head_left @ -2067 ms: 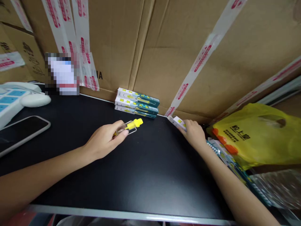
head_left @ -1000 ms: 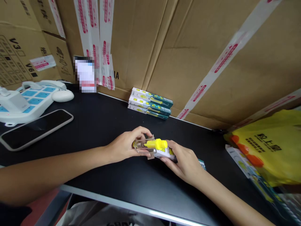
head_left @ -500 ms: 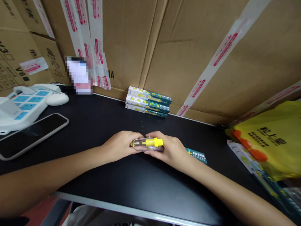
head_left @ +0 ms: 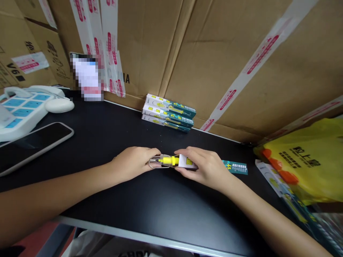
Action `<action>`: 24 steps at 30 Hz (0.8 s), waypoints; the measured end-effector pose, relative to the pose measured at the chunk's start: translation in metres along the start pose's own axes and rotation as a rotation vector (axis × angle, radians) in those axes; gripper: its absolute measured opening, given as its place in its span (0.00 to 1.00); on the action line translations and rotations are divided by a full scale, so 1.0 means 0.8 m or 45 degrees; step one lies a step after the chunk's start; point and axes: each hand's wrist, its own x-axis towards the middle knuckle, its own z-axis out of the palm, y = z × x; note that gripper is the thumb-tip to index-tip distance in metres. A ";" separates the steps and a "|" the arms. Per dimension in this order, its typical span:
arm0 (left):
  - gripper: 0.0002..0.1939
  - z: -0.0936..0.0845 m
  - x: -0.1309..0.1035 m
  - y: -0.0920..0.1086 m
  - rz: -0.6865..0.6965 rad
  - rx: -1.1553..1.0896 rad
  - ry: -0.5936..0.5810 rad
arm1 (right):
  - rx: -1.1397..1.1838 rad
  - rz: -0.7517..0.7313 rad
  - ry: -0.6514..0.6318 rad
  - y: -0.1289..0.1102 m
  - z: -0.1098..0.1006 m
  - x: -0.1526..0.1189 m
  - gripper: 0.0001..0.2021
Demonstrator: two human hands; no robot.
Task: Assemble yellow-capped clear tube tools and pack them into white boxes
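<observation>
My left hand is closed, thumb and fingers pinching the wire-loop end of a spring scale. The scale has a clear body and a bright yellow inner part, and lies level between my hands. Its right end meets the white end of a slim white-and-teal box; how far it reaches inside cannot be seen. My right hand wraps over the middle of that box, thumb and fingers on opposite sides, hiding much of its print.
Several matching boxes are stacked by the cardboard wall. At left lie a phone, a power strip and a white rounded object. A yellow bag and another slim box are at right.
My right hand has shifted right from the scale onto the box, whose white end now shows against the scale. My left hand still holds the scale. The view has shifted slightly.
</observation>
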 end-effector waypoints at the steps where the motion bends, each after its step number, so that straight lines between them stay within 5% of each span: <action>1: 0.13 0.001 0.000 0.000 0.001 0.031 0.003 | -0.053 -0.049 0.001 -0.002 0.001 0.000 0.15; 5: 0.13 -0.002 -0.002 0.003 -0.008 0.236 0.002 | -0.247 -0.195 -0.036 -0.007 0.005 -0.001 0.15; 10: 0.11 -0.007 -0.005 0.016 0.006 0.397 -0.030 | -0.223 -0.138 -0.155 -0.015 0.008 0.000 0.16; 24: 0.12 -0.013 -0.001 0.003 -0.057 -0.732 -0.114 | -0.275 -0.273 0.028 -0.003 0.003 0.000 0.19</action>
